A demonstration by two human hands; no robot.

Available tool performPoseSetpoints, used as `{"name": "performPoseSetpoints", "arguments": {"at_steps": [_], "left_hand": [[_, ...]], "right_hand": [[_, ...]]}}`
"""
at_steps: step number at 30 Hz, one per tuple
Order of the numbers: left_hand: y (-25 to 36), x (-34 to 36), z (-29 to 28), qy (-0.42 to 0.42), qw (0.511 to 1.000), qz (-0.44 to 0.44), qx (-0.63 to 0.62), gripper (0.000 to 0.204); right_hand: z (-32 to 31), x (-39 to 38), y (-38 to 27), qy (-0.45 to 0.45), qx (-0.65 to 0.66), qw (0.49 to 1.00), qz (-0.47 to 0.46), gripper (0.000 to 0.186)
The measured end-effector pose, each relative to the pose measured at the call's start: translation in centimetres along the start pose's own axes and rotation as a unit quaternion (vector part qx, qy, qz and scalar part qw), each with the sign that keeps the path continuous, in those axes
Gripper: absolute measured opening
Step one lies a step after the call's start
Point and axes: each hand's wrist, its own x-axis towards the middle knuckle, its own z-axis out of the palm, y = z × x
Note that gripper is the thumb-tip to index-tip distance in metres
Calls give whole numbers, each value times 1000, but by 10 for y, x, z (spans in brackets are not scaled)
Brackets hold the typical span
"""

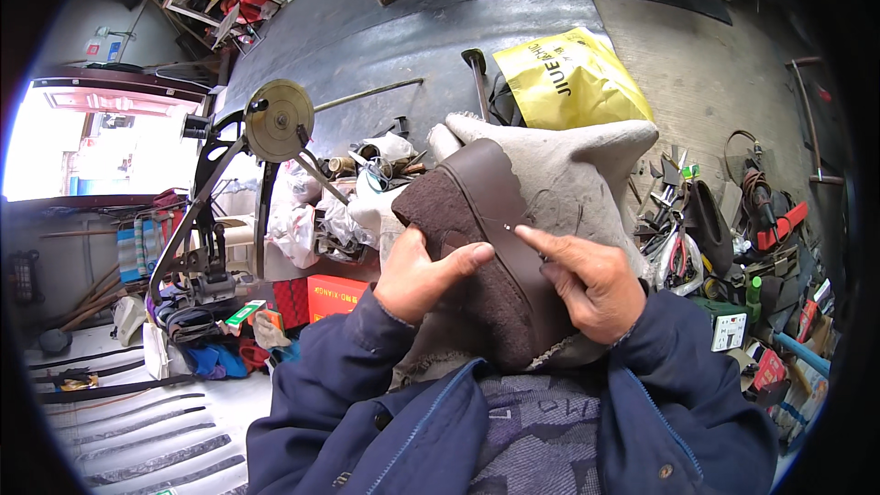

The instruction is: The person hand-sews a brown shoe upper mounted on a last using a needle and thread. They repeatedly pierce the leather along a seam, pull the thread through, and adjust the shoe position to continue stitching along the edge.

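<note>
Steadily, I brace the brown boot point(515, 268) on the pale cloth point(591, 160), left hand point(410, 277) closed around its edge, right hand point(598, 289) in a grip I cannot read, best moved lightly over the leather.

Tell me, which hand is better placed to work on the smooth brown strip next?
Probably the right hand: its outstretched pointing finger is already at the smooth brown strip. The left hand is over at the fuzzy brown part, farther from that spot.
</note>
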Motion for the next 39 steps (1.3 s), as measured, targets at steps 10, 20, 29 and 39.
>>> {"name": "performPoseSetpoints", "arguments": {"at_steps": [10, 20, 29, 39], "left_hand": [[-10, 4, 7, 37, 995, -37, -90, 50], [-14, 3, 14, 83, 990, 9, -112, 36], [-15, 4, 16, 87, 990, 16, -112, 36], [-20, 4, 11, 53, 992, -4, -115, 46]], "right_hand": [[3, 11, -4, -69, -20, 996, 43, 52], [10, 18, -3, -52, -22, 998, 27, 50], [9, 21, -4, -74, -58, 995, 32, 51], [11, 28, -14, -78, -116, 990, 32, 56]]}}
